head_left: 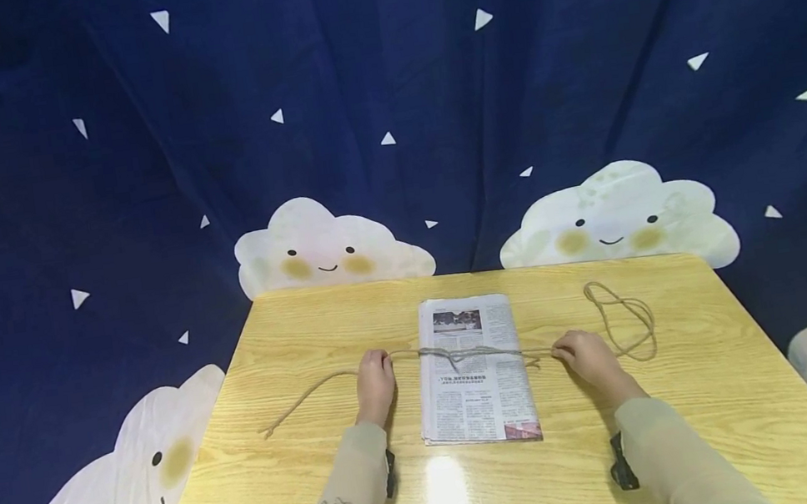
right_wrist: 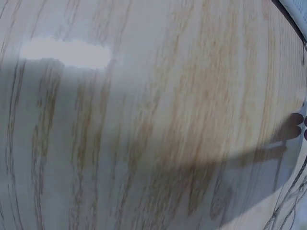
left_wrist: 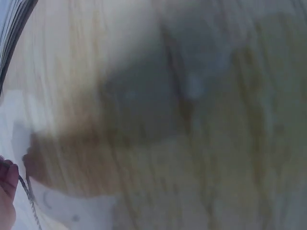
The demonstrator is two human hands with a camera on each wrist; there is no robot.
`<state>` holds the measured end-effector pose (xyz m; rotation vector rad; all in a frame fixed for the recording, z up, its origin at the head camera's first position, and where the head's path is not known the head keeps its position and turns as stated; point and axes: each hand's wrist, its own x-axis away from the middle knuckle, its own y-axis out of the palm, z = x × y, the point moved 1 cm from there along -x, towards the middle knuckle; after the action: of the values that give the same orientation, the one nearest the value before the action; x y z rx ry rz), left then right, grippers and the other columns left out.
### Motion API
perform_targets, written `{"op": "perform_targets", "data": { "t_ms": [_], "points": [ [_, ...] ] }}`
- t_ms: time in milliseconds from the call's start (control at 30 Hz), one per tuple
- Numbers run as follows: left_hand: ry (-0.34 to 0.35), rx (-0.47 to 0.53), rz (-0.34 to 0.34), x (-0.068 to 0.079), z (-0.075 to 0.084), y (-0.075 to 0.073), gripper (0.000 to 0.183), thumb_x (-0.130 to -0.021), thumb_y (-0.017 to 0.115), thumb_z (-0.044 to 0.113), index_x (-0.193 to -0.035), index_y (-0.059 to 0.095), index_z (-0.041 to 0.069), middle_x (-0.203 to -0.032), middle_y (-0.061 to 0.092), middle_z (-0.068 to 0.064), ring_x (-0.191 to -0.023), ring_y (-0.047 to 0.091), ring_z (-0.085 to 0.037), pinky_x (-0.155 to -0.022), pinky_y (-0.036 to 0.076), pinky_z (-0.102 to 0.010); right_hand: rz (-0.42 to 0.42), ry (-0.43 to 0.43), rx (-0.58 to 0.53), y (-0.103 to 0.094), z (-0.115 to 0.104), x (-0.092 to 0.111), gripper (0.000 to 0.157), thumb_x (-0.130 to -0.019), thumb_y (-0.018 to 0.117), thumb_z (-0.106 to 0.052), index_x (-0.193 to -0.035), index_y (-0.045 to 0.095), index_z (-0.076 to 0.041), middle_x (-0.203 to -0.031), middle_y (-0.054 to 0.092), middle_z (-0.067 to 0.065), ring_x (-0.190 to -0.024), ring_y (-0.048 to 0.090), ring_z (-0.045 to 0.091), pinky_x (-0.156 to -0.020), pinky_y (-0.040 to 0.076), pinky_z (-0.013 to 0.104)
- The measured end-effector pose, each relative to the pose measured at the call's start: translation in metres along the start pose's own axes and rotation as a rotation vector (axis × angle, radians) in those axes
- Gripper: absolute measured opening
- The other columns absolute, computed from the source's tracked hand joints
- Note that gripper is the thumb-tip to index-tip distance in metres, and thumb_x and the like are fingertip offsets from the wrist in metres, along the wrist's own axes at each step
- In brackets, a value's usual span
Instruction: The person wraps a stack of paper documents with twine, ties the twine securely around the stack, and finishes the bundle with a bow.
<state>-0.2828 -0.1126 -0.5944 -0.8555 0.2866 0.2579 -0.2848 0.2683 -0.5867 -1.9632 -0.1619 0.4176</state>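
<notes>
A folded newspaper (head_left: 468, 412) lies flat on the wooden table. Thin brown twine (head_left: 491, 350) crosses its upper half from side to side, with a tangle or loose knot and short ends on top. Left of the paper, my left hand (head_left: 375, 386) pinches the twine, and a tail runs on to the left. My right hand (head_left: 592, 359) pinches the twine on the other side, with a loop lying beyond it. In the left wrist view only the fingers (left_wrist: 9, 179) and some twine show at the edge. The right wrist view barely catches the fingertips.
The light wooden table (head_left: 292, 333) carries the paper and twine. A loose loop of twine (head_left: 641, 311) rests at the right. Behind the table hangs a dark blue curtain (head_left: 380, 61) with white triangles and smiling clouds. Glare marks the near edge of the tabletop.
</notes>
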Motion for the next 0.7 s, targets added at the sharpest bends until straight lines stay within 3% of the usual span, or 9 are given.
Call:
{"op": "perform_targets", "data": {
  "t_ms": [133,367,467,633,700],
  "points": [
    [-0.069,0.046,0.001,-0.001,-0.006,-0.002,0.009,-0.089,0.054,0.001,-0.091,0.06,-0.005,-0.089,0.058,-0.015,-0.082,0.059,-0.027,-0.069,0.052,-0.033,0.011,0.006,0.004,0.0,0.002,0.002,0.007,-0.082,0.067,-0.011,-0.084,0.07,-0.005,-0.082,0.066,0.007,-0.076,0.063,0.025,-0.069,0.052,0.041],
    [-0.091,0.059,-0.002,-0.001,-0.011,-0.009,0.007,-0.088,0.055,-0.001,-0.09,0.06,-0.006,-0.086,0.056,-0.014,-0.079,0.057,-0.025,-0.066,0.052,-0.031,0.017,0.02,0.02,-0.002,0.002,0.005,0.007,-0.081,0.068,-0.01,-0.084,0.07,-0.004,-0.079,0.063,0.005,-0.072,0.06,0.022,-0.067,0.051,0.041],
    [-0.072,0.021,-0.006,-0.001,-0.011,-0.007,0.006,-0.087,0.056,-0.001,-0.09,0.061,-0.005,-0.085,0.057,-0.014,-0.078,0.056,-0.025,-0.066,0.051,-0.033,0.012,0.029,0.031,-0.002,0.001,0.006,0.007,-0.082,0.067,-0.01,-0.085,0.07,-0.004,-0.08,0.063,0.005,-0.073,0.06,0.022,-0.067,0.05,0.041],
    [0.015,-0.069,-0.008,-0.002,-0.005,0.001,0.016,-0.083,0.06,0.0,-0.098,0.063,-0.003,-0.093,0.063,-0.013,-0.091,0.057,-0.029,-0.083,0.045,-0.041,-0.005,0.035,0.013,-0.003,-0.006,0.003,0.012,-0.082,0.066,-0.007,-0.093,0.068,-0.002,-0.084,0.064,0.008,-0.076,0.061,0.025,-0.07,0.051,0.043],
    [0.051,-0.077,-0.041,-0.002,0.001,0.005,0.022,-0.081,0.061,0.001,-0.103,0.062,-0.002,-0.099,0.063,-0.013,-0.098,0.056,-0.03,-0.089,0.039,-0.043,-0.012,0.027,-0.004,-0.002,-0.01,0.001,0.018,-0.082,0.066,-0.006,-0.099,0.066,-0.001,-0.088,0.065,0.009,-0.08,0.062,0.025,-0.072,0.052,0.043]
  ]
}}
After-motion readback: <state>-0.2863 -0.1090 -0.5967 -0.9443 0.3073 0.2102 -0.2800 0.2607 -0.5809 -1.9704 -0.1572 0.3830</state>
